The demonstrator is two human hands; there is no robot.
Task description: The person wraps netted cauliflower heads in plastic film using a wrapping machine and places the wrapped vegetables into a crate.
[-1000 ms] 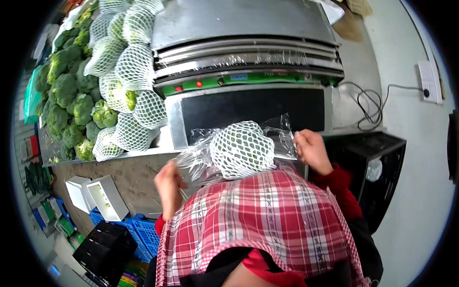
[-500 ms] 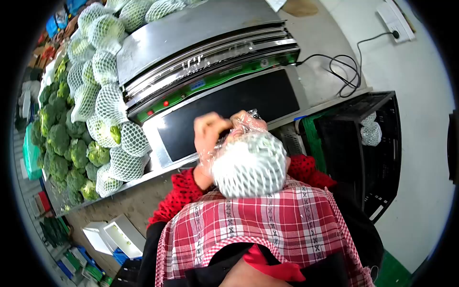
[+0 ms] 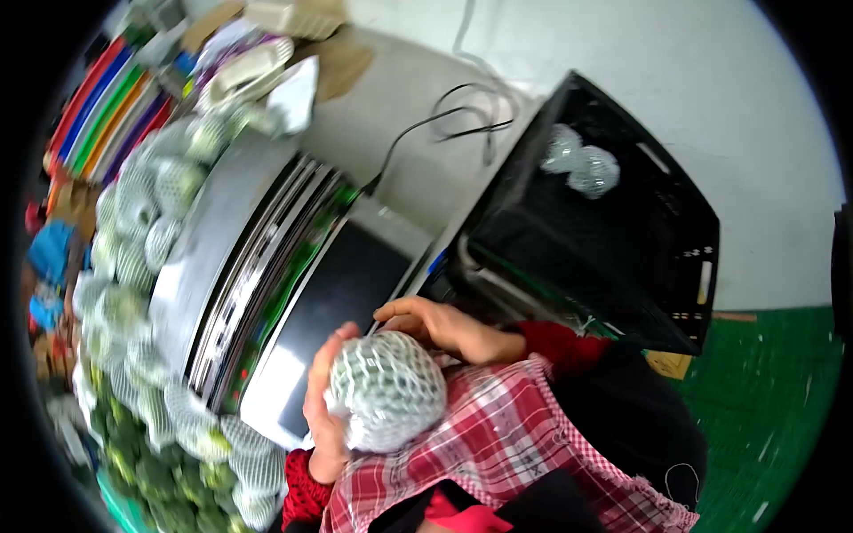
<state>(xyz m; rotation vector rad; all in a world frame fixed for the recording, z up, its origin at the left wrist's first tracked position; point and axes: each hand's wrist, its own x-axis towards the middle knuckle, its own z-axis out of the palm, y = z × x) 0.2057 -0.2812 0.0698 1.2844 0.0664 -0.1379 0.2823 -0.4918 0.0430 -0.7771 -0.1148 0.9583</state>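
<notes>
A broccoli (image 3: 388, 388) in a white foam net, with clear shiny film over it, sits between my hands just in front of the checked apron. My left hand (image 3: 322, 395) lies along its left side, fingers stretched upward and pressed to it. My right hand (image 3: 449, 330) curves over its far right side, and some of those fingertips are hidden behind it. Just beyond the hands is the wrapping machine (image 3: 311, 329), with a dark flat plate, a green panel and a metal cover.
Netted broccoli (image 3: 133, 258) is piled left of the machine, with bare broccoli (image 3: 169, 480) below. At right stands a black crate (image 3: 657, 258) holding two wrapped pieces (image 3: 582, 164). A black cable (image 3: 418, 133) runs over the bench. Trays (image 3: 249, 75) lie at the back.
My view and body have turned right toward the black crate. My hands have left the gathered film and now rest at the sides of the netted broccoli.
</notes>
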